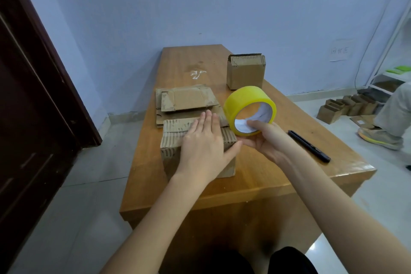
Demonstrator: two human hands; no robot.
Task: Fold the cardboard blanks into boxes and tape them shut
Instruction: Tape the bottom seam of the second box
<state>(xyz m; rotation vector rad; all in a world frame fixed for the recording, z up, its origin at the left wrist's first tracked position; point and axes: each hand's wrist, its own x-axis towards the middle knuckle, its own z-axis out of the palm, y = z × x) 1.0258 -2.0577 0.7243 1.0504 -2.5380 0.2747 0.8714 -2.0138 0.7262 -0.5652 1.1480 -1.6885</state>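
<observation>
A folded cardboard box (175,140) stands on the wooden table (255,176). My left hand (205,142) lies flat on its top flaps, fingers together and pressed down. Just to the right, my right hand (266,140) holds a yellow roll of tape (246,104) by its inner ring, tilted and raised beside the box's right edge. Behind the box lies a stack of flat cardboard blanks (186,100). A finished box (245,72) stands further back on the right.
A black marker (309,145) lies on the table right of my hands. On the floor at right sit several small boxes (347,107), and another person's shoe (380,137) and leg. A dark door (33,95) stands at left.
</observation>
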